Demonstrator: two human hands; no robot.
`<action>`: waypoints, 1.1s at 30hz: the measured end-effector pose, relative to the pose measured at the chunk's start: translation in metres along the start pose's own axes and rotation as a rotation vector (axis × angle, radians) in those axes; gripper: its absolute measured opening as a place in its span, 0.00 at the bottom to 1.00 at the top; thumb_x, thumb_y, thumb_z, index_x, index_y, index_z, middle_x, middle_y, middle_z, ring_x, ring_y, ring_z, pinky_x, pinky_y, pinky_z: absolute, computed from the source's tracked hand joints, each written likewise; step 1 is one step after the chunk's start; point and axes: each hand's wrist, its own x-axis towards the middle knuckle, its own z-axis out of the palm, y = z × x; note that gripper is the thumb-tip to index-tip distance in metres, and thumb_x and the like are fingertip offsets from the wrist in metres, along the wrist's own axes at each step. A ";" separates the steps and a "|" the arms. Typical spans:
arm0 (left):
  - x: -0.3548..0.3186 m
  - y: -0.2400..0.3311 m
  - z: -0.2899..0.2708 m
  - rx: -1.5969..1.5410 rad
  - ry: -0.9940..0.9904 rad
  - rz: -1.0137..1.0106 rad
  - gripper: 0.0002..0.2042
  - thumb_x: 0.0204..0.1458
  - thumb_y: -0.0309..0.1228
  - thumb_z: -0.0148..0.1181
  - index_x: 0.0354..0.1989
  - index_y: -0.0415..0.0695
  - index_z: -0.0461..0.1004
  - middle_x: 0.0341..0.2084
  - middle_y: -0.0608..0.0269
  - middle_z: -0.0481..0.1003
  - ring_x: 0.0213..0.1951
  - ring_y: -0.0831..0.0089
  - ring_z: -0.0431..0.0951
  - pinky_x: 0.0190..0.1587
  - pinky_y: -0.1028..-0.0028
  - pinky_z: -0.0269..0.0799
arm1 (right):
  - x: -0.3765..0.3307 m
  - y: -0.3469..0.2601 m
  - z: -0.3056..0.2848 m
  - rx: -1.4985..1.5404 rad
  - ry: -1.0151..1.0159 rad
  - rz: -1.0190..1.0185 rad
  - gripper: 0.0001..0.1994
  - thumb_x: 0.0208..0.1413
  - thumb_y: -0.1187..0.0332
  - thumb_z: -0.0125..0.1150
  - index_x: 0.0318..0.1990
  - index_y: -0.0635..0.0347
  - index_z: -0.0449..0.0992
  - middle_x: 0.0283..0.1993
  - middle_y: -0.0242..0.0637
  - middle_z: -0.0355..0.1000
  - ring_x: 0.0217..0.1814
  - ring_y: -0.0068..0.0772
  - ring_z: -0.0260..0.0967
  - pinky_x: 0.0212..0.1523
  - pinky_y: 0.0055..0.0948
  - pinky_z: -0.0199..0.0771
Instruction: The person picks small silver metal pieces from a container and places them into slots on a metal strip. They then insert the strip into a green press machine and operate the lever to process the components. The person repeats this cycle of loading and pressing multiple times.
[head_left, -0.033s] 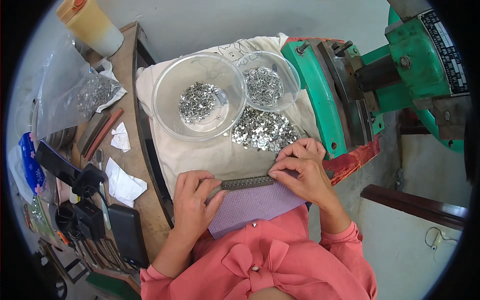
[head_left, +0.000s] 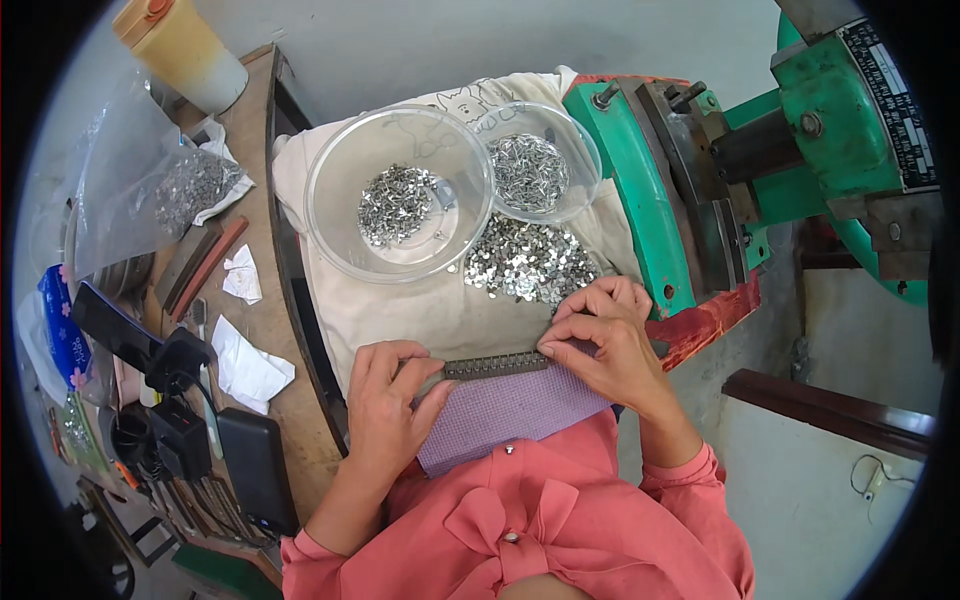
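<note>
A dark metal bar with a row of small slots (head_left: pixel 495 365) lies crosswise in front of me, at the far edge of a purple woven cloth (head_left: pixel 490 418) on my lap. My left hand (head_left: pixel 388 392) is closed round its left end, thumb on the near side. At the bar's right part, my right hand (head_left: pixel 605 345) has thumb and fingers pinched together; any small piece between the fingertips is hidden. Just beyond the bar, a heap of small shiny metal discs (head_left: pixel 525 262) is spread on a beige cloth (head_left: pixel 385 315).
Behind the heap stand a large clear tub (head_left: pixel 325 235) and a smaller clear bowl (head_left: pixel 590 170), both holding small metal parts. A green press (head_left: pixel 640 210) rises at the right. On the left, a wooden bench (head_left: pixel 312 440) bears a black power bank (head_left: pixel 255 470), crumpled paper (head_left: pixel 250 365) and tools.
</note>
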 end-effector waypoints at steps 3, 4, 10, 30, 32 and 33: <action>0.000 0.000 0.000 0.000 0.002 -0.007 0.15 0.37 0.26 0.74 0.36 0.40 0.80 0.39 0.57 0.75 0.44 0.57 0.72 0.45 0.63 0.70 | 0.000 0.000 0.003 -0.009 0.016 -0.004 0.04 0.46 0.64 0.74 0.30 0.48 0.86 0.37 0.22 0.72 0.52 0.33 0.62 0.58 0.42 0.48; 0.000 0.000 0.000 0.001 0.005 -0.010 0.15 0.37 0.26 0.74 0.36 0.40 0.80 0.39 0.57 0.75 0.44 0.57 0.72 0.44 0.63 0.70 | -0.001 0.000 0.003 -0.013 0.023 -0.007 0.04 0.46 0.64 0.74 0.30 0.48 0.85 0.37 0.21 0.72 0.52 0.33 0.62 0.58 0.41 0.48; -0.001 0.001 0.002 0.012 0.008 -0.024 0.15 0.37 0.25 0.74 0.35 0.41 0.80 0.39 0.58 0.75 0.44 0.57 0.72 0.44 0.63 0.69 | -0.003 0.001 0.005 -0.011 0.052 -0.020 0.05 0.45 0.64 0.74 0.29 0.48 0.85 0.37 0.21 0.72 0.52 0.33 0.62 0.58 0.41 0.48; -0.006 0.001 0.005 0.046 0.043 0.014 0.14 0.38 0.24 0.74 0.35 0.42 0.80 0.39 0.60 0.76 0.43 0.59 0.72 0.42 0.64 0.69 | -0.019 0.002 -0.001 0.105 0.284 -0.118 0.08 0.41 0.70 0.77 0.32 0.54 0.86 0.34 0.27 0.72 0.42 0.33 0.66 0.44 0.32 0.63; -0.007 0.001 0.008 0.058 0.065 0.034 0.13 0.38 0.26 0.74 0.34 0.43 0.80 0.40 0.62 0.76 0.42 0.60 0.73 0.42 0.64 0.69 | -0.032 0.006 -0.003 0.102 0.389 -0.084 0.08 0.41 0.72 0.76 0.32 0.56 0.86 0.33 0.30 0.72 0.37 0.33 0.67 0.40 0.31 0.64; -0.008 0.001 0.008 0.066 0.073 0.043 0.12 0.38 0.26 0.74 0.34 0.44 0.80 0.40 0.62 0.76 0.42 0.60 0.73 0.42 0.64 0.69 | -0.040 0.008 -0.003 0.101 0.441 -0.067 0.08 0.40 0.73 0.76 0.32 0.57 0.86 0.32 0.31 0.72 0.35 0.33 0.67 0.37 0.31 0.65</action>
